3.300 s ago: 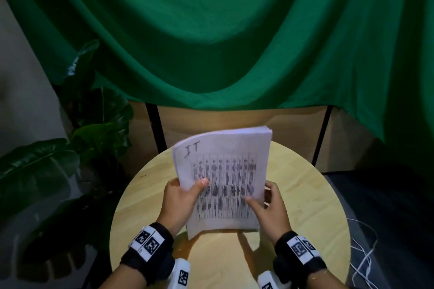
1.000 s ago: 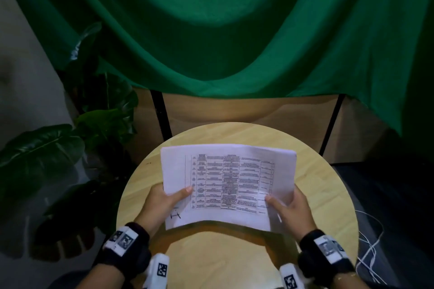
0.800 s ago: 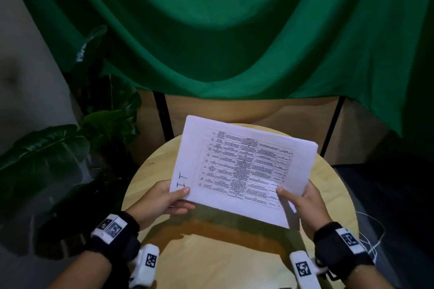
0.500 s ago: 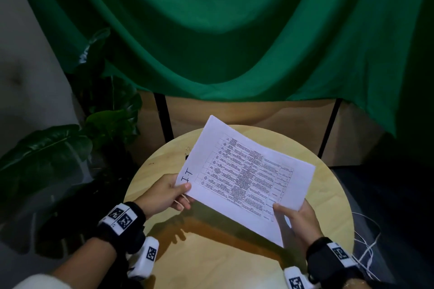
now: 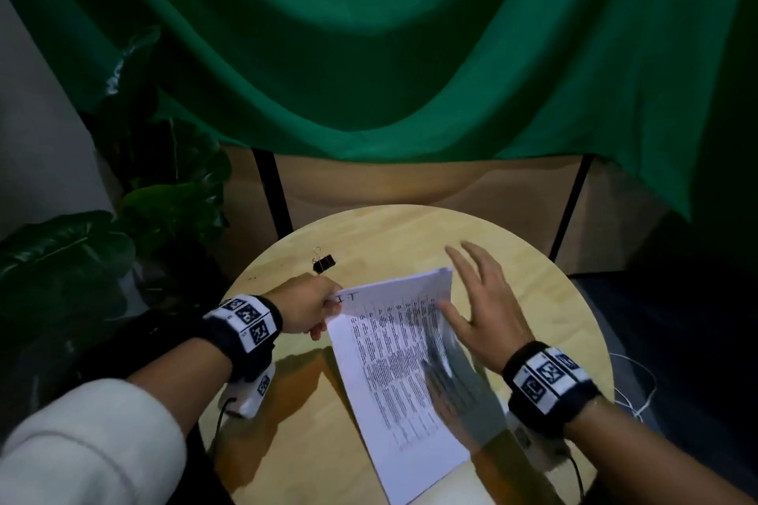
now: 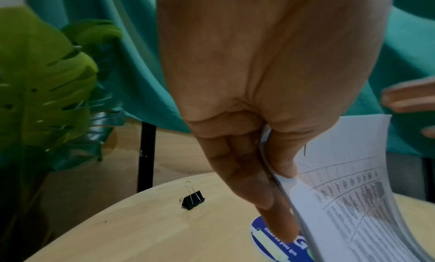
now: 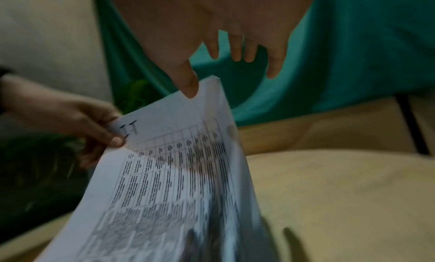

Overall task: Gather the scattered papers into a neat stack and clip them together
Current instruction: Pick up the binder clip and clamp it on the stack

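Pinching the papers by their far corner, our left hand holds them drooping over the table; our right hand hovers, fingers spread, thumb brushing the sheets. Light, floppy sheets: we'd grip that corner for the clip lying nearby.

Dim, uneven lighting; motion blur present.
Head view dark toward 3 and 9 o'clock; right hand blurred, shadowing the papers.
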`<state>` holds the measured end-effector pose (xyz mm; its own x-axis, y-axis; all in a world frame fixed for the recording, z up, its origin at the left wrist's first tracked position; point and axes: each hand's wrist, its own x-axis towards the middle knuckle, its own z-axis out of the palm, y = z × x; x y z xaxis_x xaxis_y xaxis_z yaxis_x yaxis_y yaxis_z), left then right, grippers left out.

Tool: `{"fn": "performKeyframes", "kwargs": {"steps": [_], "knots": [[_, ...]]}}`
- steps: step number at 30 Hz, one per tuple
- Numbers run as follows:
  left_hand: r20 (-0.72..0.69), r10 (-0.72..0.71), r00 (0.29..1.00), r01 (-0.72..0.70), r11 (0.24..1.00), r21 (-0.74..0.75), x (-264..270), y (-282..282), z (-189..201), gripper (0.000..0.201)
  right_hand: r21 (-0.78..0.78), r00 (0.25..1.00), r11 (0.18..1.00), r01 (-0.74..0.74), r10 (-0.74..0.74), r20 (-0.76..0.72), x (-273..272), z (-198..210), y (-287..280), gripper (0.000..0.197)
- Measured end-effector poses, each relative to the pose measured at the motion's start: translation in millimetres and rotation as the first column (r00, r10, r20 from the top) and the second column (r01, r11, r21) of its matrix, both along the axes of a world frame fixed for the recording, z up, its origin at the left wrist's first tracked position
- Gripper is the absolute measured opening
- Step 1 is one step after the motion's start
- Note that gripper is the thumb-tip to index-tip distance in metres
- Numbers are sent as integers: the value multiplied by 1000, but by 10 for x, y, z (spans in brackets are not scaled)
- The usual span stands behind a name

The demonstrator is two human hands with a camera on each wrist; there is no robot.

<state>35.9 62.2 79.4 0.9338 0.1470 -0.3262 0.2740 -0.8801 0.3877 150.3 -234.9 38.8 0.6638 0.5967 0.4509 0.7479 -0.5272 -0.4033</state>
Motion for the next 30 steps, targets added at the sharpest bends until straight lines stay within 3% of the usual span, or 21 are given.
{"fn": "performKeyframes", "kwargs": {"steps": [3, 7, 10, 14, 15, 17, 20, 24, 26, 30], "knots": [[-56, -30, 998, 38, 989, 143, 168, -58, -40, 28, -247, 989, 965, -85, 112, 99, 156, 62, 267, 67], [-85, -64, 994, 81, 973, 218, 385, -1, -145, 28, -453, 985, 878, -154, 170, -5, 438, -120, 511, 29], [-114, -114, 987, 138, 964, 229, 543, 135, -262, 24, -521, 988, 840, -153, 137, -71, 610, -309, 656, 19], [-87, -69, 994, 75, 995, 68, 803, 396, -410, 8, -539, 988, 829, -145, 89, -129, 837, -520, 856, 20], [-54, -23, 998, 24, 999, 21, 821, 442, -417, 9, -561, 987, 815, -147, 79, -143, 836, -520, 868, 20], [33, 121, 992, -119, 992, -43, 964, 600, -512, 31, -583, 981, 796, -162, 65, -183, 905, -617, 942, 22], [164, 259, 952, -275, 958, 84, 1164, 799, -755, 52, -599, 976, 781, -178, 60, -211, 981, -780, 1031, 25], [137, 360, 923, -383, 895, 228, 1390, 994, -1063, 68, -622, 978, 762, -179, 66, -200, 1032, -891, 1131, 24], [135, 357, 924, -381, 878, 288, 1459, 1034, -1136, 63, -643, 980, 745, -178, 71, -188, 1038, -923, 1157, 31], [237, 314, 919, -383, 853, 354, 1501, 1073, -1137, 30, -655, 982, 736, -171, 76, -172, 1019, -961, 1164, 36]]}}
